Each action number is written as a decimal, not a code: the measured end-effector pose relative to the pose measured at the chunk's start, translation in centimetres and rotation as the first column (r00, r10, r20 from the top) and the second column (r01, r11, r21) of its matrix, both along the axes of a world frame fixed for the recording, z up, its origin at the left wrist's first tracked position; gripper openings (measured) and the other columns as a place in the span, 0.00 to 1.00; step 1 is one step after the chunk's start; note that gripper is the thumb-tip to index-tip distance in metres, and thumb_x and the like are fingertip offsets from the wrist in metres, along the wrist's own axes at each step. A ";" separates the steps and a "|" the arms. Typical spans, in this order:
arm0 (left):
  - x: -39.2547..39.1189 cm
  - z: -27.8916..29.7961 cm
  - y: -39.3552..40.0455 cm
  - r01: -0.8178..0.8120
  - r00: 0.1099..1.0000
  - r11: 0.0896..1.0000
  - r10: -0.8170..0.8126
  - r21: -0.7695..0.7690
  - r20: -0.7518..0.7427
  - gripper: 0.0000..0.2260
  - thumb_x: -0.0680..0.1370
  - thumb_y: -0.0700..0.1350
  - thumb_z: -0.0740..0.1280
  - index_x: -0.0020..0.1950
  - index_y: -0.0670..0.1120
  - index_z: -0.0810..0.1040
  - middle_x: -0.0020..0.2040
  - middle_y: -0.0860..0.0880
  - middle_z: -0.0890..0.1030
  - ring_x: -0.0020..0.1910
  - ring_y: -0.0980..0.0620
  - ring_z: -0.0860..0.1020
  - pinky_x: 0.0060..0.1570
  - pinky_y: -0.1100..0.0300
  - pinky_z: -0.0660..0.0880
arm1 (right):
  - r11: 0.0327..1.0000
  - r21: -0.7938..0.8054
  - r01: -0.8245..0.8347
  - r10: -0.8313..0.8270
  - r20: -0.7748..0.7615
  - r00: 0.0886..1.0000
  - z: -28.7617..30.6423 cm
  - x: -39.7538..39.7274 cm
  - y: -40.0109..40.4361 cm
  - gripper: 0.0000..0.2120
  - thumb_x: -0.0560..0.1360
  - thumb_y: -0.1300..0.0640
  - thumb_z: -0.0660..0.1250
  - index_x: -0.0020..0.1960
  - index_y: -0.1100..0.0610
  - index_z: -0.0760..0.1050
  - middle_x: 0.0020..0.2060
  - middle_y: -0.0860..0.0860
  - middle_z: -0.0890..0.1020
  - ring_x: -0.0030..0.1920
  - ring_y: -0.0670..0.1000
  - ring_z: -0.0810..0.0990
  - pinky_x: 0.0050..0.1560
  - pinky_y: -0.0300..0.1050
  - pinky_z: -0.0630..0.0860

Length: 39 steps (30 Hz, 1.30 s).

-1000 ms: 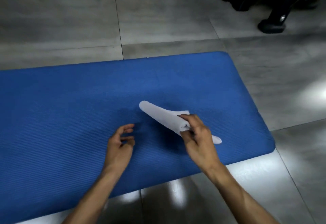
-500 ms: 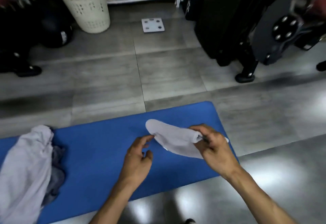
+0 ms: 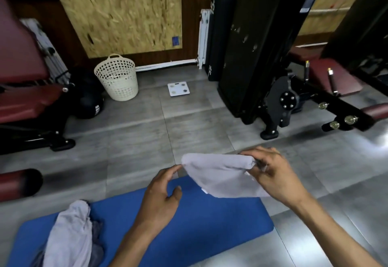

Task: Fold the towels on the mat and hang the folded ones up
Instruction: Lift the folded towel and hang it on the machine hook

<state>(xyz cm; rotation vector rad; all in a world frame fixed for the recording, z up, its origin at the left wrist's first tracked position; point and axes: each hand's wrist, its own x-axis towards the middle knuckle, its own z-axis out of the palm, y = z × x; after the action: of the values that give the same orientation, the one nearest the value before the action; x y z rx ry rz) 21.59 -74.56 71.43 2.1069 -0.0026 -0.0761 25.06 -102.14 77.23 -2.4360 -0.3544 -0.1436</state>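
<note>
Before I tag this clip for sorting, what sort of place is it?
Most likely a gym: a black weight machine stands on the tiled floor, maroon padded benches sit alongside, and a blue exercise mat lies in front, with a bathroom scale nearby.

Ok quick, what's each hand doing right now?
Left hand: open, fingertips at the folded towel's end.
Right hand: pinching the towel's other end.

Mat (image 3: 210, 224): plain blue. Folded towel (image 3: 222, 174), 5 o'clock: pale grey-white. Towel heap (image 3: 69, 237), 7 o'clock: same pale grey over darker grey. Basket (image 3: 117, 79), 11 o'clock: cream, perforated with dots. Floor (image 3: 136, 140): grey tiles.
</note>
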 end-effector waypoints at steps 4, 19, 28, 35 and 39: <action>0.8 2.5 0.5 0.033 0.999 0.999 -0.033 0.015 0.002 0.24 0.77 0.37 0.65 0.67 0.60 0.70 0.63 0.63 0.72 0.61 0.69 0.69 0.62 0.63 0.70 | 0.993 -0.009 0.121 -0.121 -0.035 0.992 3.1 -1.2 -0.1 0.19 0.72 0.67 0.69 0.52 0.44 0.81 0.45 0.40 0.81 0.46 0.44 0.80 0.44 0.45 0.76; 17.7 3.1 -7.9 0.203 0.978 0.947 -0.208 0.250 -0.006 0.28 0.78 0.39 0.64 0.75 0.55 0.61 0.68 0.65 0.62 0.66 0.66 0.60 0.57 0.84 0.54 | 0.917 0.177 0.358 -0.300 -0.287 0.910 -0.1 11.0 -7.0 0.11 0.77 0.57 0.65 0.48 0.42 0.66 0.35 0.41 0.79 0.37 0.43 0.77 0.40 0.45 0.74; 31.5 1.8 -9.1 0.133 0.987 0.974 -0.114 0.183 -0.110 0.29 0.78 0.44 0.66 0.76 0.59 0.58 0.71 0.59 0.66 0.71 0.58 0.64 0.69 0.62 0.61 | 0.900 0.306 0.311 -0.237 -0.255 0.937 1.0 26.1 -8.3 0.10 0.78 0.56 0.65 0.50 0.45 0.64 0.34 0.36 0.75 0.35 0.41 0.74 0.36 0.38 0.67; 48.0 -0.2 -6.0 0.130 0.989 0.982 -0.119 0.134 -0.090 0.29 0.77 0.42 0.68 0.72 0.62 0.61 0.71 0.59 0.68 0.69 0.57 0.67 0.70 0.53 0.65 | 0.922 0.259 0.289 -0.248 -0.179 0.952 2.6 42.4 -4.9 0.10 0.77 0.59 0.67 0.44 0.48 0.66 0.29 0.54 0.71 0.30 0.47 0.68 0.32 0.37 0.64; 58.9 -0.6 -3.1 0.158 0.984 0.982 -0.148 0.102 -0.094 0.29 0.75 0.43 0.69 0.68 0.67 0.63 0.70 0.59 0.70 0.69 0.59 0.68 0.69 0.52 0.66 | 0.894 0.300 0.332 -0.287 -0.185 0.940 2.8 51.6 -2.3 0.09 0.77 0.59 0.68 0.46 0.48 0.69 0.32 0.60 0.72 0.32 0.57 0.70 0.33 0.50 0.68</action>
<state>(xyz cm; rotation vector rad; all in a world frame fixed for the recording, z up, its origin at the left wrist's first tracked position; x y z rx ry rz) 80.47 -77.67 70.81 2.2082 -0.1113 -0.2646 76.68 -104.42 80.03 -2.1390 0.1188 -0.1593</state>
